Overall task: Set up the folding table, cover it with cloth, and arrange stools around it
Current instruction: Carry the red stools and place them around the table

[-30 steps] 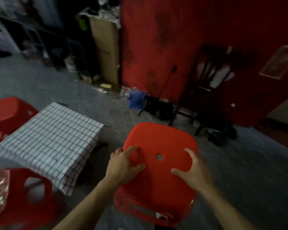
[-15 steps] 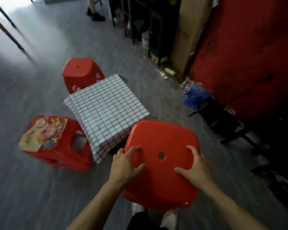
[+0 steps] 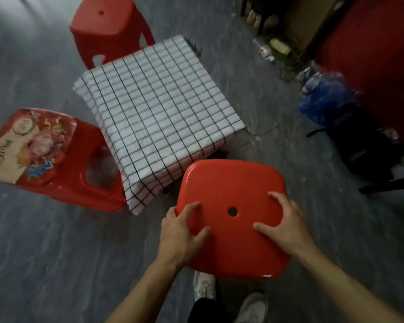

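The held stool (image 3: 231,213) hides its own legs beneath its seat. The checked cloth (image 3: 159,108) covers the tabletop entirely. Left of the left hand (image 3: 181,234), the picture-topped stool (image 3: 56,159) is cut by the edge. Bottles (image 3: 269,48) far beyond the right hand (image 3: 287,227) are blurred.

Bare forearms, white sneakers (image 3: 204,286), dark trousers (image 3: 202,311)

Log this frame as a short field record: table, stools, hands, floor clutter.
table: covered by checked cloth
stools placed: far stool beyond the table; left stool with printed sheet on its seat
stool in hand: red stool at the table's near corner
left hand: grips seat's left edge
right hand: grips seat's right edge
floor clutter: blue bag, bottles by the wall
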Demonstrator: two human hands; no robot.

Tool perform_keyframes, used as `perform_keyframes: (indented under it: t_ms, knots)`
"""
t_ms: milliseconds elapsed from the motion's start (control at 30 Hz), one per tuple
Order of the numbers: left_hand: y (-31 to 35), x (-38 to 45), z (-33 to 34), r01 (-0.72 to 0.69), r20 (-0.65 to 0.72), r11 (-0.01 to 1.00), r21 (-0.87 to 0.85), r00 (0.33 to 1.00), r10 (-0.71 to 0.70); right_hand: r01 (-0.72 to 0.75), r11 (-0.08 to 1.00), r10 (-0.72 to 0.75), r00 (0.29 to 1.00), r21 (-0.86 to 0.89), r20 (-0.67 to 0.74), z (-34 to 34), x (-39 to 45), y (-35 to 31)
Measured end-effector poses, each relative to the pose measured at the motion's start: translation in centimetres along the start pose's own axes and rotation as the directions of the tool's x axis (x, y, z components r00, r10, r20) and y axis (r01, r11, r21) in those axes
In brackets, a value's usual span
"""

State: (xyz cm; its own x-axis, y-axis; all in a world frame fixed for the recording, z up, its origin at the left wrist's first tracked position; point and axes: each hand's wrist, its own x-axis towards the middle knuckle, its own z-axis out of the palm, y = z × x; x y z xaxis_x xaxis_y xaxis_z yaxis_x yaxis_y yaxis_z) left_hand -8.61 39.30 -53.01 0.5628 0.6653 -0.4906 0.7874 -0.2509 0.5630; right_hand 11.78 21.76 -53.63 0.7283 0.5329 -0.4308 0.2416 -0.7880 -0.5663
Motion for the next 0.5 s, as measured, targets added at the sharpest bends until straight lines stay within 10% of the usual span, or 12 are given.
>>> perform_keyframes:
  t_ms: [500]
  knots:
    - [-6.6, 9.3, 5.7, 0.031, 0.030, 0.999, -0.014, 0.999, -0.030, -0.097, 0.988, 0.090, 0.994, 0.119, 0.068, 9.3, 5.5, 4.8]
